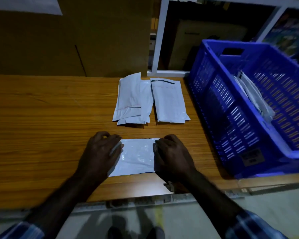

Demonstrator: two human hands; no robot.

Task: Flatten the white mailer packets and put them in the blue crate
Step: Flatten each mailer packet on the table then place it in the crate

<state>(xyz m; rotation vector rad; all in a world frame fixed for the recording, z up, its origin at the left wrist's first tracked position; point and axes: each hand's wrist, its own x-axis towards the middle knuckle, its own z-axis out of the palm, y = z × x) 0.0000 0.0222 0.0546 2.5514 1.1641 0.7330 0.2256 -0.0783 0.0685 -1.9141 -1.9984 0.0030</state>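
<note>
The wooden table [50, 121] carries everything: the blue crate [212, 104] stands at its right edge with a few white packets [254, 97] already leaning inside, and two loose stacks of waiting packets, a left stack [131, 99] and a right stack [169, 100], lie side by side near the middle back, just apart from each other. Close to the person, one mailer packet [136, 156] lies flat-side down on the table, its film wrinkled and shiny in the middle, which suggests trapped air. The left hand [100, 152] rests on its left end and the right hand [173, 154] on its right end; the fingers of both look loosely bent and pressing down on the packet, though whether any fingertip pinches the far edge is too dark to tell. To do this step well, I would press with the palms and sweep outward from the middle toward the open end so the air escapes, keeping one hand anchoring so the slick film does not slide on the table, then carry it right to the crate.
</note>
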